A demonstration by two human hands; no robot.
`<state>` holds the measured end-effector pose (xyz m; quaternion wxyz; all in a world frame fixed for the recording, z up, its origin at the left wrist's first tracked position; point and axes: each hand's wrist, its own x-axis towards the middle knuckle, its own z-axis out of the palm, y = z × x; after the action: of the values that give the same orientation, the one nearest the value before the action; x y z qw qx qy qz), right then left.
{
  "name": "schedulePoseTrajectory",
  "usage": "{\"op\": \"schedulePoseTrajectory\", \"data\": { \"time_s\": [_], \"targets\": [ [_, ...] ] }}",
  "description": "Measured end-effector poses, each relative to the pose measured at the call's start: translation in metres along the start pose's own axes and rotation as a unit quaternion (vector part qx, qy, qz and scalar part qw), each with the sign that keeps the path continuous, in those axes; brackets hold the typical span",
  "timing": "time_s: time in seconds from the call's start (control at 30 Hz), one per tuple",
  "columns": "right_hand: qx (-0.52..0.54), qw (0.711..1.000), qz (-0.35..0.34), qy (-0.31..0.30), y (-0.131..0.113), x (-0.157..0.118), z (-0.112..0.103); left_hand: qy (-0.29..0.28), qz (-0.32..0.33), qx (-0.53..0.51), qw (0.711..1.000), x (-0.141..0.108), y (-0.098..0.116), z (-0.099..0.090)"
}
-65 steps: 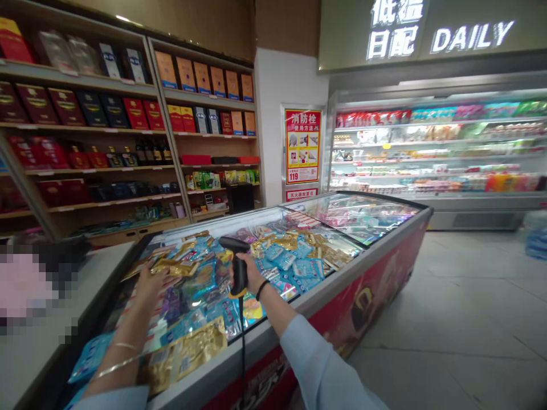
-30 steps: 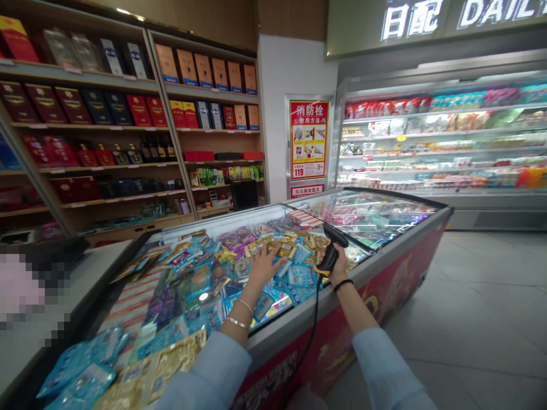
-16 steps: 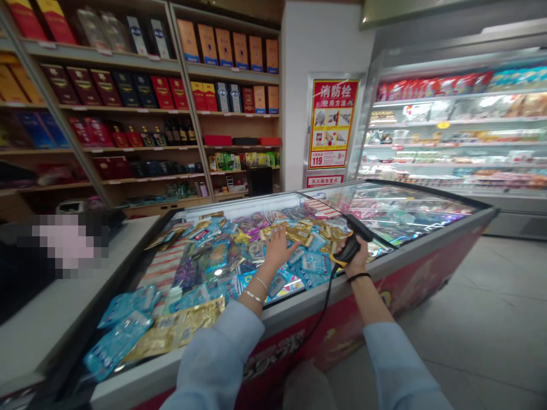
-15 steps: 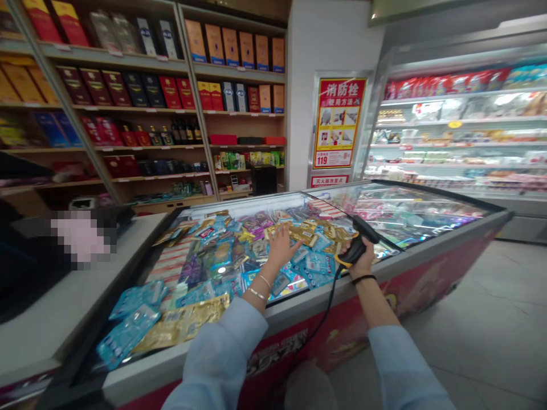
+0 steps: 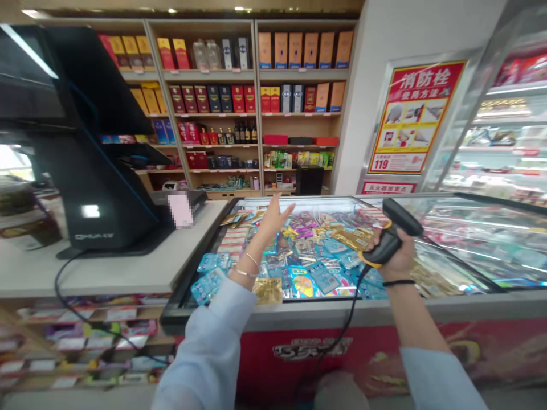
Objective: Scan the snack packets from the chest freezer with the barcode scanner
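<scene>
The left hand (image 5: 276, 219) is open and empty, fingers spread, raised above the chest freezer (image 5: 325, 306) and touching nothing. The right hand (image 5: 399, 261) is clenched around the grip of a black-and-yellow barcode scanner (image 5: 390, 239), which it holds over the freezer's right end; the scanner's head is tipped up and away, and its window cannot be seen. A black cable (image 5: 351, 319) drops from the scanner past the freezer's front.

Dozens of flat packets (image 5: 307, 256) lie heaped in the freezer, too overlapped to count exactly or to read. Among them are blue packets (image 5: 208, 286) and one gold packet (image 5: 267, 290) near the front edge. More gold packets (image 5: 431, 280) lie under the glass lid (image 5: 470, 239), blurred by glare.

Two thin bangles (image 5: 245, 266) circle the left wrist and one black band (image 5: 397, 282) circles the right. To the left, a black POS terminal (image 5: 96, 188) stands on the surface (image 5: 111, 273), beside a pixelated object (image 5: 180, 209) that cannot be made out.
</scene>
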<state>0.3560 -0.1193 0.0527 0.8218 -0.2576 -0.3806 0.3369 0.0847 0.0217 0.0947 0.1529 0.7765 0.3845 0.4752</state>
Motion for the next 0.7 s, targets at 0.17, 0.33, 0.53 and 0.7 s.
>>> {"op": "schedulePoseTrajectory", "data": {
  "time_s": [0.17,0.33,0.53,0.7],
  "targets": [
    [0.018,0.99,0.116,-0.081,0.068,-0.017,0.079,-0.068,-0.042,0.139,0.987,-0.031,-0.058,-0.105],
    [0.012,0.971,0.196,-0.14,0.125,-0.033,0.125,-0.184,-0.161,0.239,0.94,-0.068,-0.114,-0.164],
    [-0.011,0.96,0.244,-0.134,0.155,-0.022,0.14,-0.331,-0.218,0.338,0.854,-0.084,-0.137,-0.171],
    [-0.019,0.963,0.248,-0.104,0.174,-0.018,0.135,-0.352,-0.197,0.369,0.837,-0.07,-0.142,-0.162]
  ]
}}
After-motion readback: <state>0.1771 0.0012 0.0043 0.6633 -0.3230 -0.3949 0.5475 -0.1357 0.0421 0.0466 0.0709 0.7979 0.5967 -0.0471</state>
